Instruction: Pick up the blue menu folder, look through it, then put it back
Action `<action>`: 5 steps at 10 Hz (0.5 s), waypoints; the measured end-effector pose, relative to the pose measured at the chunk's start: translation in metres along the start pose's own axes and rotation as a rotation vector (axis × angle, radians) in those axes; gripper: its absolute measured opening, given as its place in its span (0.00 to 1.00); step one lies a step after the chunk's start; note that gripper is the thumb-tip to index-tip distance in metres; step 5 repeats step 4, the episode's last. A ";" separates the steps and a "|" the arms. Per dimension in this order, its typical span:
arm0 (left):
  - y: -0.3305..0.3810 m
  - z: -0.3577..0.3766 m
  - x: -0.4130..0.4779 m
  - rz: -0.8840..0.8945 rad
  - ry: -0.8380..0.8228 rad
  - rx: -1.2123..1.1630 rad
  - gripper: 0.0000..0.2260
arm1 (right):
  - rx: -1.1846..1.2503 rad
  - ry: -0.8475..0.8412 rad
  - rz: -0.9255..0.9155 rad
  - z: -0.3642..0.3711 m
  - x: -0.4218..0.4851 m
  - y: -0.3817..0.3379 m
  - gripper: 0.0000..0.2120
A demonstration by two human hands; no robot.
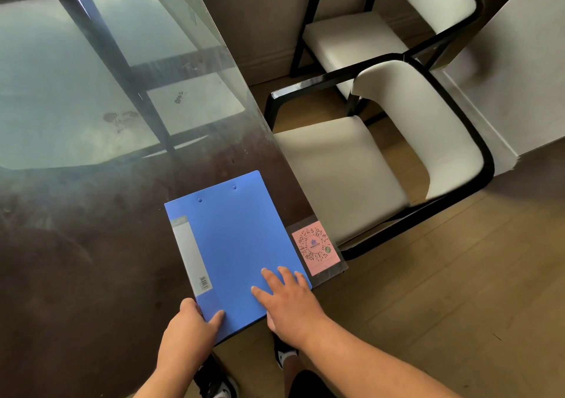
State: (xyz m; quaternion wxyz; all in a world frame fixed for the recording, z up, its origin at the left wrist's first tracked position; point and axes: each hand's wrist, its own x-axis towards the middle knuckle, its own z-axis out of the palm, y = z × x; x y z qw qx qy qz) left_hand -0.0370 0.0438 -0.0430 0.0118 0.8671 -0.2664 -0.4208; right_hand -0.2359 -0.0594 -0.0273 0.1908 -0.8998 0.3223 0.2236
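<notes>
The blue menu folder [235, 244] lies closed and flat near the table's right front corner, with a grey label strip along its left side. My left hand [189, 327] grips its near left corner, thumb on top and fingers under the edge. Flat on the cover's near right part rests my right hand [290, 303], fingers spread, holding nothing.
The glass-topped dark table [91, 244] reflects a window. A pink QR-code card [315, 247] lies under the glass right of the folder. Two white-cushioned black-framed chairs [382, 159] stand right of the table on the wooden floor. My shoes show below the table edge.
</notes>
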 end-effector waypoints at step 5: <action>0.007 -0.033 -0.011 0.168 0.168 0.120 0.23 | -0.027 -0.006 -0.004 -0.029 0.028 -0.008 0.20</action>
